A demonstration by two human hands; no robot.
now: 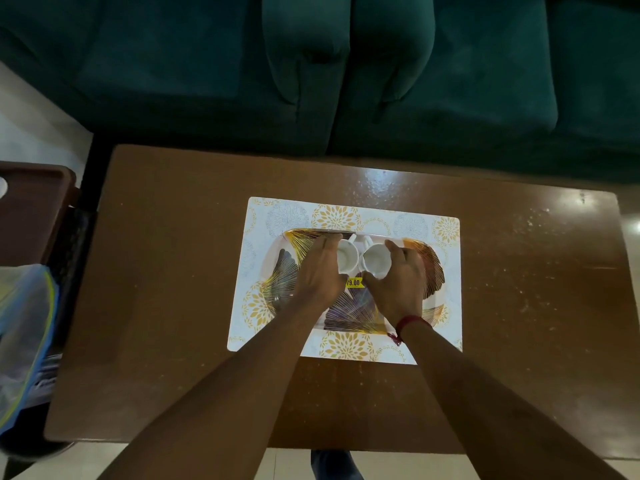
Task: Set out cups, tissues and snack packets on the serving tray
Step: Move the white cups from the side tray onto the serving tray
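- Nearest the camera, two bare forearms reach forward over the brown table [519, 306]; a red thread band [412, 323] circles the right wrist.
- Patterned placemat [446, 237], white with yellow and grey floral print, lies flat on the table's middle. The serving tray [287, 268] sits on it, leaf pattern in gold, purple and dark tones; a yellow price sticker [354, 282] shows on the tray between the two hands.
- Left hand [320, 271] rests over the tray, fingers curled round the left side of the left cup [347, 259], holding it.
- Right hand [398, 282] does the same on the other side, fingers and thumb wrapped round the right cup [376, 263].
- Both cups are white, upright, mouths open to the camera, standing side by side at the tray's far middle, touching or nearly so; cannot tell which. Handles point away, toward the far rim.
- At left, a second brown surface [31, 209] stands beside the table, and a pale plastic bag [24, 327] with blue inside sits nearer; contents unclear.
- Beyond the table, a dark green sofa [450, 81] fills the far field.
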